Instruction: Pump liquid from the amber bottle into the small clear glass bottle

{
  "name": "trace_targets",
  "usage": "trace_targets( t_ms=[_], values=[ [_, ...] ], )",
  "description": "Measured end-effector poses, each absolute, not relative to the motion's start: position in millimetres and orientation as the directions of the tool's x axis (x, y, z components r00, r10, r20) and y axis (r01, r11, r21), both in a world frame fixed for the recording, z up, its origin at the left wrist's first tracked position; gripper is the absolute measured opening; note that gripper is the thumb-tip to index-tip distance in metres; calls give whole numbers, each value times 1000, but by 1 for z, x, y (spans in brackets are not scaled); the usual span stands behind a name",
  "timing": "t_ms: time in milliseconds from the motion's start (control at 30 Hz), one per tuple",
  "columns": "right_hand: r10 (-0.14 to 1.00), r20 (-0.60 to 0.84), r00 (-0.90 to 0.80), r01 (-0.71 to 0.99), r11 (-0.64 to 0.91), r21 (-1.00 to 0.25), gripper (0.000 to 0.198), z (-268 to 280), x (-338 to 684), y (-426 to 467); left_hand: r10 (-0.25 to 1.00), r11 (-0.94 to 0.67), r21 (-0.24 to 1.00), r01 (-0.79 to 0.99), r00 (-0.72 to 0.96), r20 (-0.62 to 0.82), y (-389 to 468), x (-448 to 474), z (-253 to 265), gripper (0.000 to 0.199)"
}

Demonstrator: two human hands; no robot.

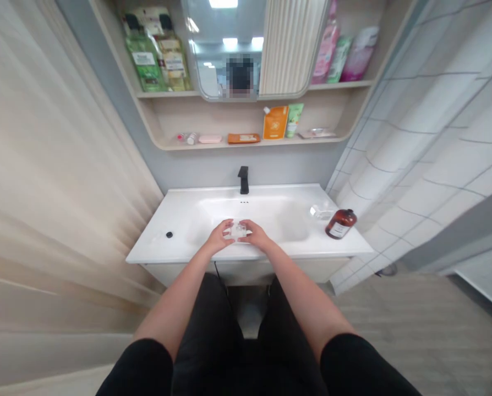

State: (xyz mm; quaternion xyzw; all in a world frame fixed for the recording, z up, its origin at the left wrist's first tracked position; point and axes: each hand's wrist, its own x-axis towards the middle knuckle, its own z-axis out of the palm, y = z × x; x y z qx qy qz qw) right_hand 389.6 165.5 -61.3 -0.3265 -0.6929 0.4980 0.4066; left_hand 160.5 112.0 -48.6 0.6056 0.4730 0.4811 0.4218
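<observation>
Both hands meet over the front part of the white sink basin. Between them is a small clear-and-white object, perhaps a little bottle or a pump top; its exact kind is too small to make out. My left hand closes on its left side, with fingers and thumb bent around it. From the other side, my right hand grips its right end. The fingers partly cover it.
Behind the basin stands a black faucet. On the counter's right are an amber bottle and a clear container; a small black cap lies left. Above, a shelf holds toiletries below a mirror.
</observation>
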Motion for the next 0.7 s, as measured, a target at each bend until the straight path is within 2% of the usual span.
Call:
trace_targets(
  t_ms=[100, 200, 267, 333, 400, 467, 533, 633, 700],
  values=[
    [902, 240, -358, 105, 294, -950, 74, -63, 390, 167, 977, -215, 951, 221, 35, 212, 105, 152, -32, 76],
    [940, 223, -257, 148, 266, -953, 73, -64, 390, 168, 939, -170, 911, 375, -221, 265, 92, 111, -8, 47],
    [945, 207, -253, 141, 248, -959, 71, -64, 390, 168, 852, -44, 859, 510, -430, 299, 76, 63, 8, 30],
    [938, 193, -288, 110, 233, -966, 70, -64, 390, 168, 741, 139, 766, 628, -579, 340, 57, 10, 20, 32],
    [928, 190, -321, 67, 223, -973, 69, -63, 390, 169, 694, 384, 623, 681, -658, 291, 39, -35, 26, 32],
    [919, 200, -340, 19, 219, -975, 69, -61, 389, 169, 732, 511, 500, 699, -659, 173, 26, -64, 27, 36],
    [919, 214, -332, -28, 217, -976, 71, -59, 389, 169, 762, 556, 432, 710, -643, 76, 19, -75, 25, 39],
    [924, 228, -309, -51, 223, -974, 74, -57, 388, 167, 764, 573, 405, 712, -644, 51, 17, -75, 24, 31],
    [924, 222, -312, -23, 226, -974, 73, -56, 388, 165, 748, 572, 433, 697, -660, 76, 18, -74, 26, 25]
  ],
)
